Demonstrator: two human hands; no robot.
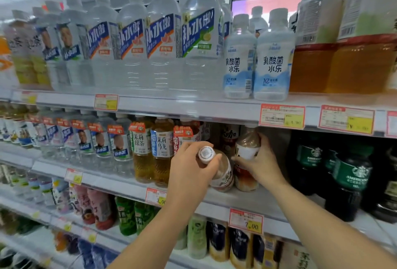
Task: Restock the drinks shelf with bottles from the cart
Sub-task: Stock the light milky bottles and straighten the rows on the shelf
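Left hand (191, 167), centre frame, fingers curled round the neck of a brown tea bottle (224, 175). Bottle is tilted, white cap toward camera, base at the middle shelf (247, 201). Right hand (261, 161), just to the right, grips a 2nd brown bottle (248, 139), upright on same shelf, beside the 1st. Yellow tea bottles (150, 150) stand left of centre, dark coffee bottles (352, 174) at right.

Left hand (191, 164) and right hand (263, 162) reach forward, curled in grips.
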